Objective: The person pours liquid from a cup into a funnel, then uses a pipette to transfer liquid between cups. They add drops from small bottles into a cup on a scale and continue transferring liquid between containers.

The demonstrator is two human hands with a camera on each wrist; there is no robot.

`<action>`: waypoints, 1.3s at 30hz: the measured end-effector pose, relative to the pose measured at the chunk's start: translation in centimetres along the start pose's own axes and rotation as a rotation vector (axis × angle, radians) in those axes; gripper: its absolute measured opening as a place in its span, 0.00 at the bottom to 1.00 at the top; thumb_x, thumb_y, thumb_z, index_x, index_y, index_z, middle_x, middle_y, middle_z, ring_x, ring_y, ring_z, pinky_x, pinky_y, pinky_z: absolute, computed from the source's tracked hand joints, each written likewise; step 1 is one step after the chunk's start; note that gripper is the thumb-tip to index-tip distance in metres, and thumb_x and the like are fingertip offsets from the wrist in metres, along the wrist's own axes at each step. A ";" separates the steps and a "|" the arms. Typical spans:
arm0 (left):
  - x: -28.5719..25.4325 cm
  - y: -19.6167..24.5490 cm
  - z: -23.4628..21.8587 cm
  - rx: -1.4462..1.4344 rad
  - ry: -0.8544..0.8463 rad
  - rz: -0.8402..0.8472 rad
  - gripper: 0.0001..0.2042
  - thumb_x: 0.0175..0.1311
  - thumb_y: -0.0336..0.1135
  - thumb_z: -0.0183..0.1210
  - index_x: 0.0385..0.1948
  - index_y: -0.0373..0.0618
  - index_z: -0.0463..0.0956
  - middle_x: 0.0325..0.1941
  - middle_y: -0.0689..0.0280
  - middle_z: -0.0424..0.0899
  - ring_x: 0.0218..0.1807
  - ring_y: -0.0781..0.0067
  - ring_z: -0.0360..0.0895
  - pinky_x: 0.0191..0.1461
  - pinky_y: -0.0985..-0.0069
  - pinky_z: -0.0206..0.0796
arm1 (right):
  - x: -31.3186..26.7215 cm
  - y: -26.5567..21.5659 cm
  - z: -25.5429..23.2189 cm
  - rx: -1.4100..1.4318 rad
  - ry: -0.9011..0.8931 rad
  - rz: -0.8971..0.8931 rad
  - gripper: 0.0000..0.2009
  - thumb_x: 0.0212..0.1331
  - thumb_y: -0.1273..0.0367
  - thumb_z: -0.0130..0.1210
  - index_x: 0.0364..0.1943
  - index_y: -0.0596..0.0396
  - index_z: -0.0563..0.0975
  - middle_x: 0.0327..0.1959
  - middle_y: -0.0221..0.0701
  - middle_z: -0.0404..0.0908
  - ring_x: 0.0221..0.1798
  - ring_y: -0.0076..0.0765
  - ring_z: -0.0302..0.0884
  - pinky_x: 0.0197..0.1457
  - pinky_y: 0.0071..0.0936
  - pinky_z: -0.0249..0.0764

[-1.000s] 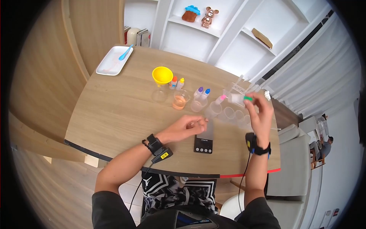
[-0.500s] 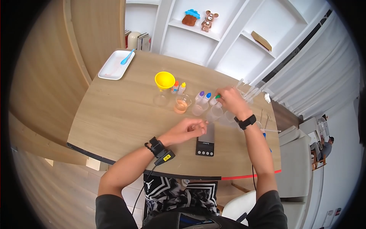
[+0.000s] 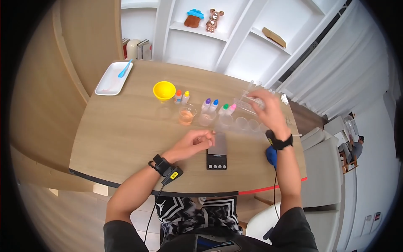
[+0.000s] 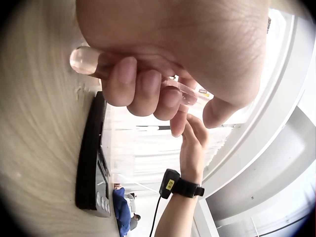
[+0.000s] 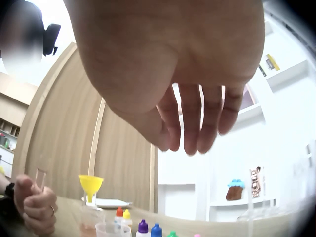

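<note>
My left hand (image 3: 194, 144) grips a clear test tube (image 4: 83, 60), its fingers curled round the glass and the rounded end sticking out. That hand is over the table beside a small digital scale (image 3: 216, 161). In the right wrist view the tube stands upright in the left hand (image 5: 40, 210). My right hand (image 3: 270, 110) is over a clear rack (image 3: 243, 105) at the back right. Its fingers hang down with nothing between them in the right wrist view. A green-capped bottle (image 3: 224, 108) stands to its left, beside a pink-capped bottle (image 3: 232, 108).
Clear cups (image 3: 241, 123) line up before the bottles. A cup of orange liquid (image 3: 186, 119) stands left of them. Further left, a yellow funnel (image 3: 164, 90) sits atop a clear container. A white tray (image 3: 110, 80) with a blue spoon (image 3: 124, 70) lies far left.
My right hand carried the green-capped bottle leftward, set it beside the pink-capped one, released it and moved back right to the rack. My left hand stays in place with the test tube.
</note>
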State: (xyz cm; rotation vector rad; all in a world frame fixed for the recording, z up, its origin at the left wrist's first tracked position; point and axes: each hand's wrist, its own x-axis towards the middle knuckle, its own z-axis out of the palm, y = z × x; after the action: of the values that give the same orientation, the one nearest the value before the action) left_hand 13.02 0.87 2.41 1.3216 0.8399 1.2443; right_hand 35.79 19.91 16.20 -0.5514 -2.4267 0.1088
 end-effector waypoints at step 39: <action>-0.3 0.4 -0.3 0.004 0.031 -0.097 0.14 0.79 0.45 0.55 0.38 0.45 0.80 0.25 0.80 0.66 0.27 0.88 0.57 0.31 0.81 0.50 | -6.4 -3.2 -8.3 0.914 0.489 0.119 0.16 0.82 0.64 0.45 0.39 0.63 0.76 0.28 0.34 0.77 0.26 0.27 0.69 0.30 0.24 0.65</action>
State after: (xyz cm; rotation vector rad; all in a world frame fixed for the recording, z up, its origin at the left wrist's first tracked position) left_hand 12.58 0.57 2.69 1.2521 0.9185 1.1901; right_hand 44.27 13.90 19.78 -0.2438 -1.6253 0.9525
